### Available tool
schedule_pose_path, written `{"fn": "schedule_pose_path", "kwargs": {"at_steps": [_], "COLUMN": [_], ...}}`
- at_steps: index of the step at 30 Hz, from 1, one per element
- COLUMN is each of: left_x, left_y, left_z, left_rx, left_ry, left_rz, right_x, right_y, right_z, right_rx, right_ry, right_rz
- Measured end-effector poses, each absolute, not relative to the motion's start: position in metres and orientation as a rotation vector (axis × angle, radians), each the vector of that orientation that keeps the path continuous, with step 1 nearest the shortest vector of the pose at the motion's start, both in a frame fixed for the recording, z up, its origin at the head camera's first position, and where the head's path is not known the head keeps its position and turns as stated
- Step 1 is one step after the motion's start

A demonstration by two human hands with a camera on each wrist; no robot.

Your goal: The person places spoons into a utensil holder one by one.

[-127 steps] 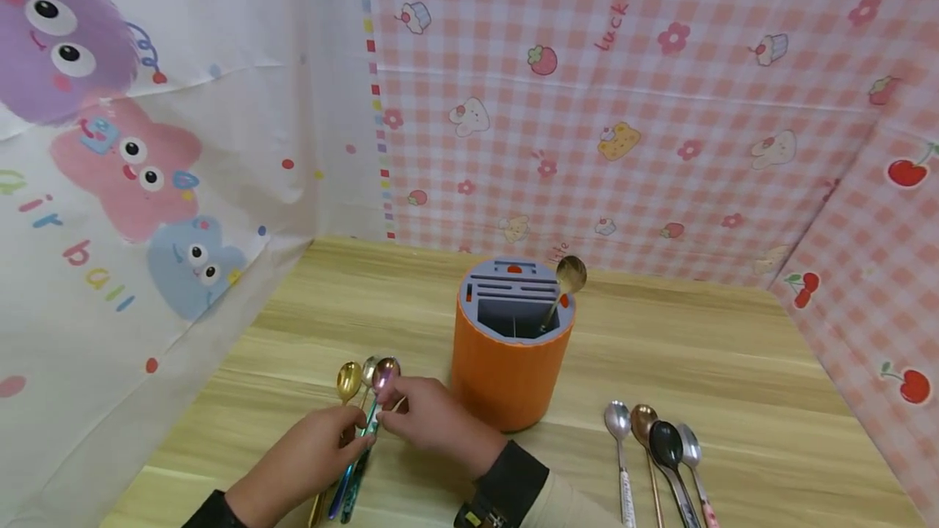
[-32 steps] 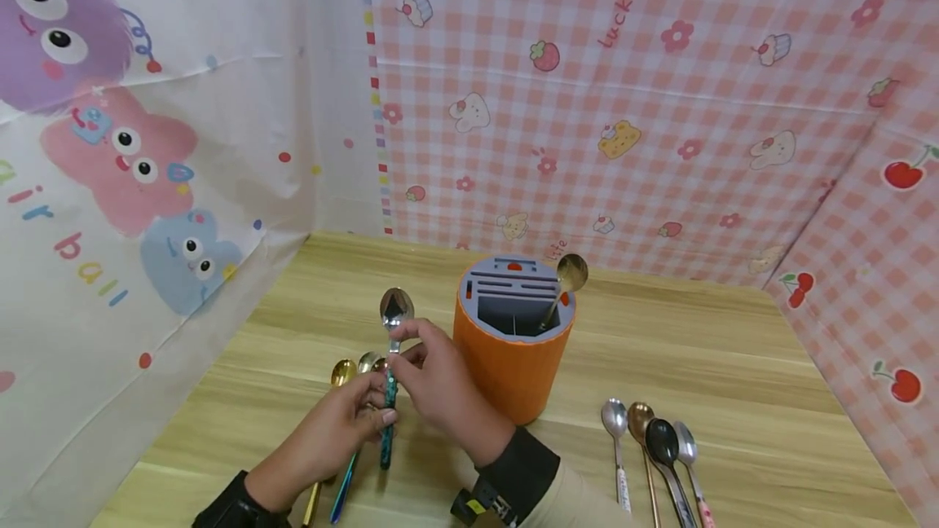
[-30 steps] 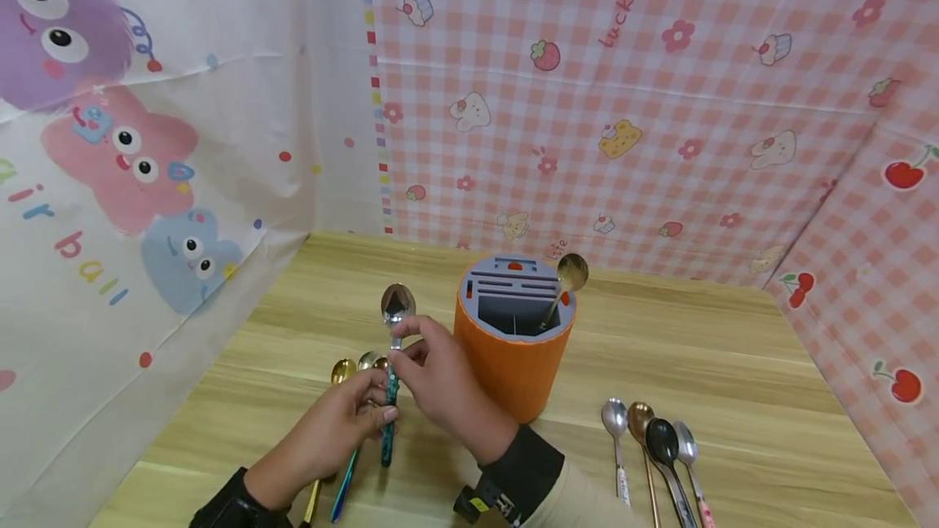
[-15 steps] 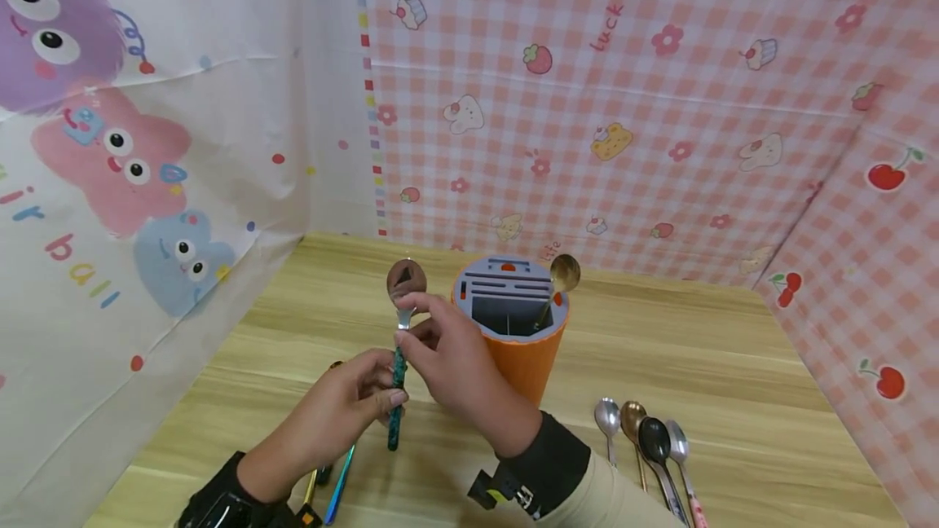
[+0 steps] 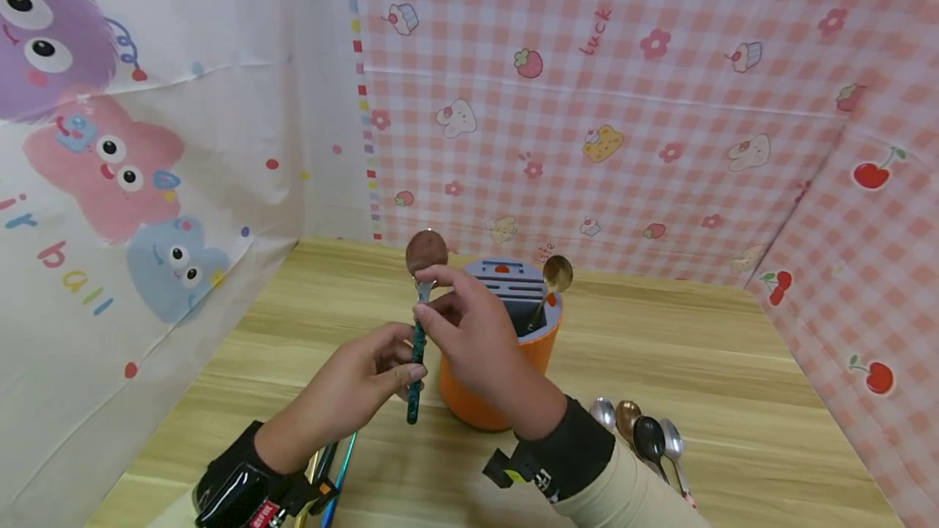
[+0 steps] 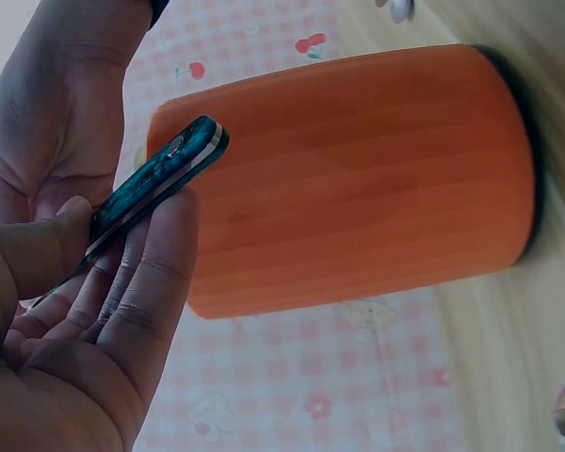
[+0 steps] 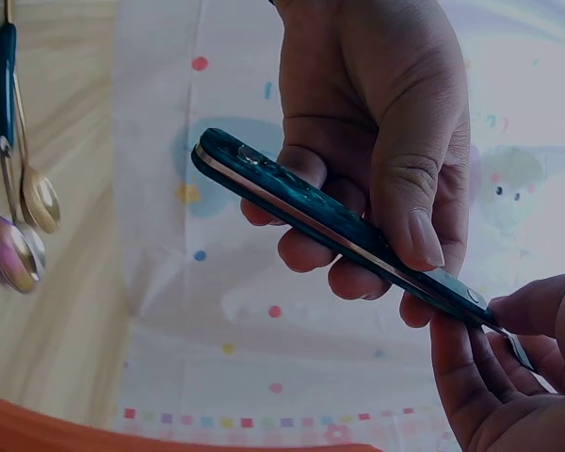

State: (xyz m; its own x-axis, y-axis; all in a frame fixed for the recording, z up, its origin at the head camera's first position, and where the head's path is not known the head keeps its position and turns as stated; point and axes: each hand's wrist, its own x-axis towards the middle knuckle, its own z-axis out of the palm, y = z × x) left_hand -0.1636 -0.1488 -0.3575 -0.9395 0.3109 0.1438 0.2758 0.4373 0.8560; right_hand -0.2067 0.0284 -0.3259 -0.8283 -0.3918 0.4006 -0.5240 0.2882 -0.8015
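A spoon [image 5: 418,341] with a dark teal handle and silver neck is held up off the table, bowl end uppermost. My left hand [image 5: 363,377] pinches its handle between thumb and fingers. Higher up, near the neck, my right hand [image 5: 473,324] pinches it too. In the right wrist view the teal handle [image 7: 311,207] lies across the left hand's fingers. Just behind the right hand stands an orange cylindrical holder [image 5: 477,393] with a grey slotted top, partly hidden by that hand. One gold spoon [image 5: 557,274] leans in its open compartment.
Several spoons [image 5: 649,437] lie at the right, partly covered by the right sleeve. More spoons [image 7: 14,254] rest on the table at the left; in the head view the left arm hides most of them. Printed cloth walls [image 5: 587,88] enclose the wooden table [image 5: 660,332].
From among the left spoons, the teal-handled spoon has been picked up. Both hands have raised it and carried it rightward toward the orange holder. The view has shifted slightly.
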Motion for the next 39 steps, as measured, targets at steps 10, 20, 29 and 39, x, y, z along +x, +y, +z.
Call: {"fn": "schedule_pose_path", "kwargs": {"at_steps": [10, 20, 29, 39], "left_x": [-0.174, -0.186, -0.200, -0.219], "left_y": [-0.135, -0.119, -0.107, -0.091], "left_z": [-0.340, -0.320, -0.302, -0.295], "left_rx": [0.593, 0.704, 0.775, 0.793], "left_ry": [2.641, 2.625, 2.735, 2.761], "left_rz": [1.580, 1.618, 1.542, 1.573], "right_x": [-0.213, -0.221, -0.229, -0.236], "right_y": [0.046, 0.061, 0.074, 0.086], "right_z": [-0.307, -0.286, -0.269, -0.258], "right_rx": [0.870, 0.844, 0.834, 0.815], "right_ry": [-2.371, -2.352, -2.307, -2.239], "right_rz": [1.559, 1.604, 1.485, 1.447]}}
